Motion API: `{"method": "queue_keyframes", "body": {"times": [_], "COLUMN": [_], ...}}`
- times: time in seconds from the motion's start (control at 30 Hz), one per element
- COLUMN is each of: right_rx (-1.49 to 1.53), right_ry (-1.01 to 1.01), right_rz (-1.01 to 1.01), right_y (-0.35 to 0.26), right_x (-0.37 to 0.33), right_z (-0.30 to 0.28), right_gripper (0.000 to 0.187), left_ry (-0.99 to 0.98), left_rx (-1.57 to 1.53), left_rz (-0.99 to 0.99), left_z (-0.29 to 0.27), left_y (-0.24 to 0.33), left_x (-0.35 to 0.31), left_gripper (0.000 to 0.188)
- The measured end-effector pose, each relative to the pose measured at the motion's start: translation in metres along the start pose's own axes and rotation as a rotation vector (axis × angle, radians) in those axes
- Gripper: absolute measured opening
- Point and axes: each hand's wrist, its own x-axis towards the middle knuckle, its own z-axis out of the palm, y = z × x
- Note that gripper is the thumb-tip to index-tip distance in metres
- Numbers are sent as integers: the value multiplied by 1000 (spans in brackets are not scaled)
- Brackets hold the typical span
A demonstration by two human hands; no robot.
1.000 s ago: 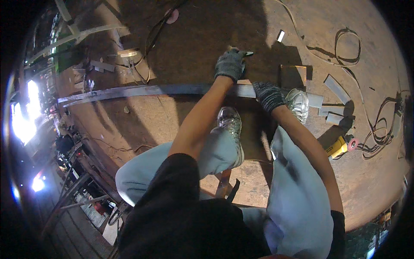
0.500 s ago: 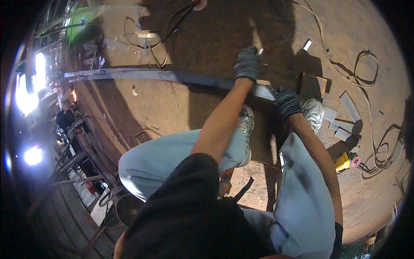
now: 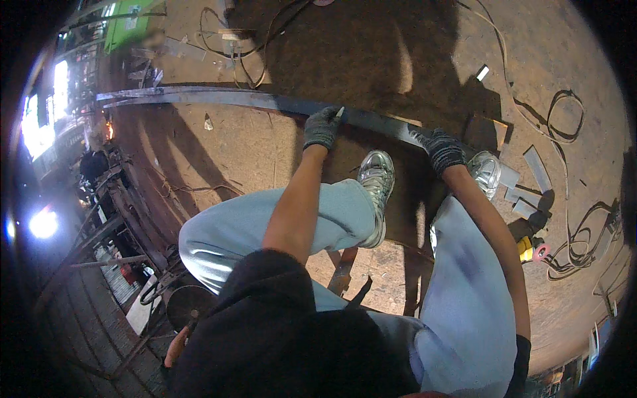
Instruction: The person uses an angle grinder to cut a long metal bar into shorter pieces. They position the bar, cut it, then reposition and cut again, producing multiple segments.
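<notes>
A long flat metal bar (image 3: 252,99) lies across the rusty plate in front of me, its near-right end close to my shoe. My right hand (image 3: 441,151), in a dark grey knit glove, grips that right end with its fingers curled on it. My left hand (image 3: 322,129), gloved too, is closed around a small pale stick (image 3: 340,112), whose tip pokes out past the fingers. It rests at the bar's near edge, left of my right hand. The left fingers are partly hidden by the back of the glove.
Flat metal offcuts (image 3: 537,169) and a yellow grinder (image 3: 527,249) with a pink disc lie at right. Looped cables (image 3: 564,119) cross the plate. My silver shoes (image 3: 376,192) stand near the bar. Another person's hand (image 3: 176,348) shows at lower left. Sparks or flame (image 3: 109,129) glow far left.
My left hand has come back toward me and left, from beyond the bar to its near edge, bringing the pale stick along. My right hand stays at the bar's end.
</notes>
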Motion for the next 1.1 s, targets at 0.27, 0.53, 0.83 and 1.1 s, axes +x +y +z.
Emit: {"method": "queue_keyframes", "body": {"times": [0.27,0.53,0.83,1.1], "right_rx": [22,-5,-11,-83], "right_ry": [-34,16,-28,43], "right_rz": [-5,-19,-4,-37], "right_y": [2,3,2,9], "right_x": [-2,-3,-1,5], "right_z": [2,7,4,18], "right_gripper": [49,52,58,55], "left_ry": [5,7,-161,-667], "left_rx": [267,198,326,671], "left_rz": [50,146,153,26], "left_z": [11,12,15,-1], "left_y": [12,8,8,-11], "left_x": [12,11,17,-8], "left_gripper": [33,31,29,25]}}
